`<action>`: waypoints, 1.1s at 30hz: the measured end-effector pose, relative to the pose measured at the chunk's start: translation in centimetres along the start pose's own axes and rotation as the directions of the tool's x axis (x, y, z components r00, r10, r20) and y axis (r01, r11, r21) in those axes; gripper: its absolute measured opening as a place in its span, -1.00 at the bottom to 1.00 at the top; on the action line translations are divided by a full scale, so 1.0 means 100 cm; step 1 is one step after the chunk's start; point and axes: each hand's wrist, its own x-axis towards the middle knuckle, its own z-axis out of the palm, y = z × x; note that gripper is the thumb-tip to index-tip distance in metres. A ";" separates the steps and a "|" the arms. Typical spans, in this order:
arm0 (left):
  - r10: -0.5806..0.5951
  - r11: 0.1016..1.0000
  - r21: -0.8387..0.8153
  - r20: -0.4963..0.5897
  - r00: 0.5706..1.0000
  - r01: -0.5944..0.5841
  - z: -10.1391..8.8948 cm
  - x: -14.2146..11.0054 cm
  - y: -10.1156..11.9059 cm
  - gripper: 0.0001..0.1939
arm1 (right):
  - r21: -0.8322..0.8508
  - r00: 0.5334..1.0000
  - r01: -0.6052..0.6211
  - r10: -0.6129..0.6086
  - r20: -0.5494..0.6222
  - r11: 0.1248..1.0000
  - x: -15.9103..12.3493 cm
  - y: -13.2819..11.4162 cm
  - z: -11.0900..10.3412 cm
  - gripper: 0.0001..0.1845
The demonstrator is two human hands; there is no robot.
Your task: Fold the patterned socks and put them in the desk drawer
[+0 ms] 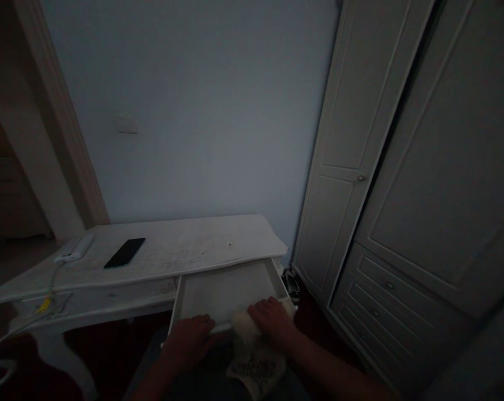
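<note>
A white drawer (226, 287) is pulled out of the white desk (185, 239), and its inside looks bare. My left hand (192, 336) grips the left part of the drawer's front edge, fingers curled over the top. At the right part of that edge, my right hand (272, 318) is closed on a pale cloth (258, 365) with dark print. The cloth is pressed against the drawer front and hangs down over my lap. The dim light hides my fingertips in part.
A dark phone (125, 253) and a white power strip (74, 248) with a cable lie on the desk's left side. A grey-white wardrobe (343, 178) stands close on the right. Shoes (291, 285) rest on the floor between desk and wardrobe.
</note>
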 end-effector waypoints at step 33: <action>-0.367 0.709 -0.701 -0.274 0.889 0.076 0.009 -0.014 -0.015 -0.12 | 0.478 0.999 -0.013 0.032 -0.031 0.878 0.074 -0.071 -0.033 -0.37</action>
